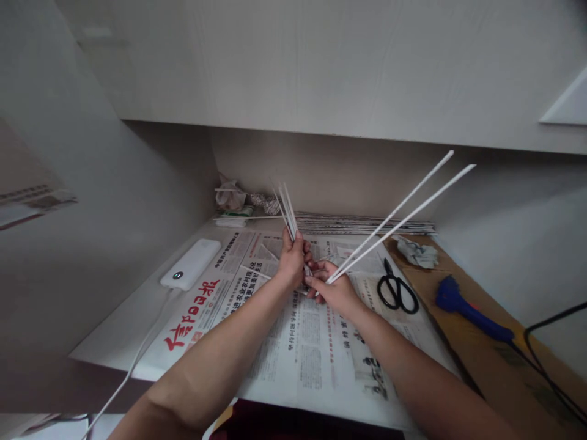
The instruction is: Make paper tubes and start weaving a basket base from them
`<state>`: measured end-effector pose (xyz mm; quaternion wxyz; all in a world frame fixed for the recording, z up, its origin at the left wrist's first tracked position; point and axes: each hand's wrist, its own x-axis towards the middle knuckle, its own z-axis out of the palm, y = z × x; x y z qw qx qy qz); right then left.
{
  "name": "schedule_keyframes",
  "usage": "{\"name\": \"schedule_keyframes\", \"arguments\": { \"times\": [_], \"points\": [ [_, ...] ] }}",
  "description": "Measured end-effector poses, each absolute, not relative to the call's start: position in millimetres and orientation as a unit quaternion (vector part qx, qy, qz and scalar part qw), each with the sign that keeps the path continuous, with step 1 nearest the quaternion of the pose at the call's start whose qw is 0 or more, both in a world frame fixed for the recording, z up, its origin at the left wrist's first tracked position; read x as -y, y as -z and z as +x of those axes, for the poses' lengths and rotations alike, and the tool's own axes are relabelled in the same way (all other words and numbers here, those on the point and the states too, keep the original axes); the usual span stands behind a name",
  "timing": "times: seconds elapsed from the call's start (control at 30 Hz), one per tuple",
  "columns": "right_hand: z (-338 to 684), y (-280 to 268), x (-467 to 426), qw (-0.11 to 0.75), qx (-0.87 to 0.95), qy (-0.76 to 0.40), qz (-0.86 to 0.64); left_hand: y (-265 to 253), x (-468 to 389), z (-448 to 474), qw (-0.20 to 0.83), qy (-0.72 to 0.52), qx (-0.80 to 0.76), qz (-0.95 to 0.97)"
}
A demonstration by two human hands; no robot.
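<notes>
My left hand (294,253) is closed round a bunch of thin paper sticks (288,208) that fan upward from the fist. Close against it, my right hand (332,286) has its fingers pinched at the base of the bunch. Two long white paper sticks (403,214) run from the right hand up toward the upper right. Between the hands, fingers partly hide where the sticks meet. Both hands are above a newspaper (302,360) spread over the desk, where a few stick ends show to the left of the hands.
Black-handled scissors (397,294) lie right of my hands. A blue glue gun (472,311) and crumpled paper (416,252) rest on cardboard (509,379). A white power bank (191,264) with a cable is at left. More rolled paper sticks (367,224) lie along the back wall, beneath an overhanging cabinet (330,67).
</notes>
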<state>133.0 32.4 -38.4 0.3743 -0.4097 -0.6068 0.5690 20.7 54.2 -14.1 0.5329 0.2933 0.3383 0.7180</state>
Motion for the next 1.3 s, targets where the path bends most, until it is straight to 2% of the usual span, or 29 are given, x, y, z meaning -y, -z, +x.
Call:
{"name": "schedule_keyframes", "arguments": {
  "times": [0.47,0.9,1.3],
  "points": [
    [138,43,-36,0.31,0.609,-0.574,-0.451,8,-52,14,0.495,-0.732,-0.327,0.334],
    [135,43,-35,0.327,0.618,-0.552,-0.455,9,-50,18,0.497,-0.714,-0.353,0.343],
    [134,45,-36,0.329,0.597,-0.611,-0.403,8,-59,4,0.53,-0.75,-0.305,0.252]
  ]
}}
